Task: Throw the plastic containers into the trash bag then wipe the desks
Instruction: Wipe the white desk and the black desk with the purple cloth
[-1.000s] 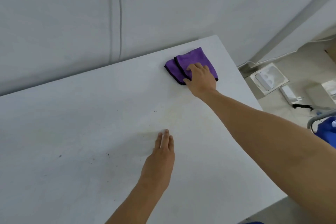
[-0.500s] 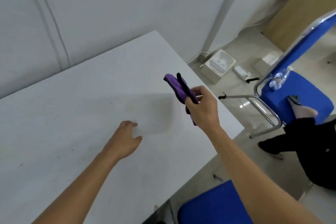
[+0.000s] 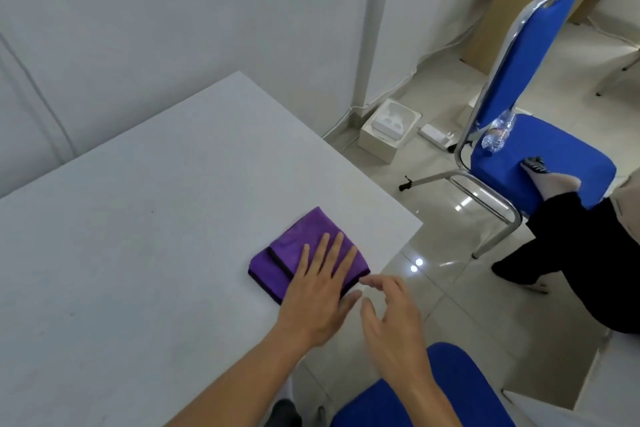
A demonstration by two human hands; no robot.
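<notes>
A folded purple cloth [image 3: 294, 246] lies flat on the white desk [image 3: 138, 236], close to the desk's right edge. My left hand [image 3: 318, 298] presses on the cloth with straight, spread fingers. My right hand [image 3: 391, 319] hovers just to the right of it, over the desk's edge, with loosely curled fingers and nothing in them. A crumpled clear plastic bottle [image 3: 498, 133] lies on the seat of a blue chair [image 3: 540, 156] to the right.
A second blue chair seat [image 3: 433, 395] is right below my right arm. Another person's leg in black trousers [image 3: 571, 253] rests a foot on the far chair. A white box [image 3: 389, 130] and a power strip [image 3: 434, 135] lie on the floor by the wall.
The right hand held the cloth up off the desk, then let it go. The cloth now lies near the desk's right edge under my left hand, which moved onto it.
</notes>
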